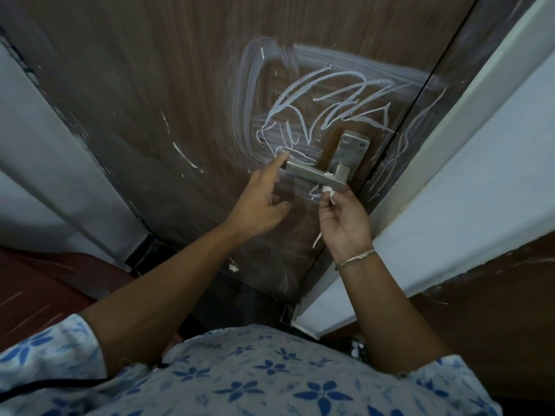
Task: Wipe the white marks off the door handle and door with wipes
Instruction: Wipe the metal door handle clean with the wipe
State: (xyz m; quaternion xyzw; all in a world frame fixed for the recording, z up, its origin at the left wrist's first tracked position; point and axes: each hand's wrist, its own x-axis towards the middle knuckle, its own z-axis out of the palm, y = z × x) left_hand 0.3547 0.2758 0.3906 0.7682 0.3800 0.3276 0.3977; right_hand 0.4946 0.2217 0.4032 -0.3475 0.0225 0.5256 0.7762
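A brown wooden door (186, 94) fills the view, with white scribbles and smears (330, 97) above and left of its metal lever handle (312, 174). The handle's back plate (351, 151) sits close to the door's right edge. My left hand (261, 202) reaches up, its straight forefinger touching the lever's free left end. My right hand (342, 219) is just below the lever's right end and pinches a small white wipe (329, 195) between thumb and fingers. The wipe touches the underside of the lever.
The white door frame (444, 163) runs diagonally on the right, with more white marks on the dark strip (399, 151) beside the door's edge. A pale wall (39, 163) stands on the left. The dark floor (240, 298) and a reddish surface (45, 292) lie below.
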